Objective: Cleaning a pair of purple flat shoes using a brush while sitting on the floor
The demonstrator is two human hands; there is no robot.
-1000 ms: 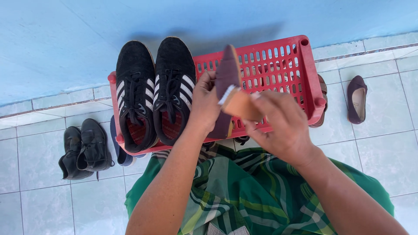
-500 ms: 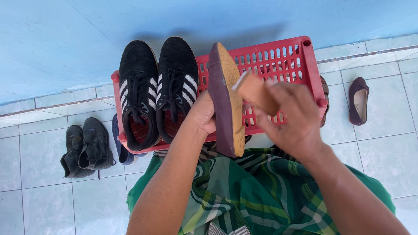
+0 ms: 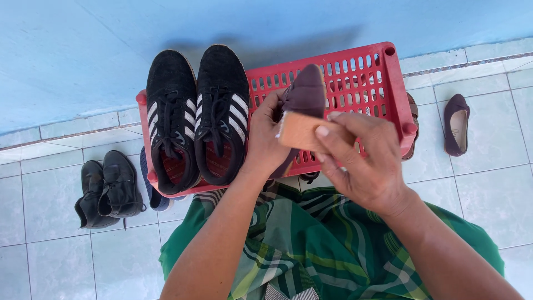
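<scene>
Both hands meet at the centre of the frame, above a red rack (image 3: 383,83). Left hand (image 3: 266,141) grips a purple shoe (image 3: 304,94), fingers wrapped round its side, toe pointing to the top of the frame. Right hand (image 3: 361,161) clasps a wooden brush (image 3: 300,132) between thumb and fingers and presses it to the shoe's lower part, its pale bristle edge just showing at the brush's left end.

Black sneakers (image 3: 197,116) with white stripes sit side by side on the left half of the rack, just left of the left hand. On the tiled floor (image 3: 488,183), black shoes (image 3: 105,189) lie at lower left, and a second purple shoe (image 3: 456,123) lies at right, well apart from the rack. Green checked cloth (image 3: 300,244) fills the bottom centre under both forearms. Blue wall (image 3: 83,50) spans the top.
</scene>
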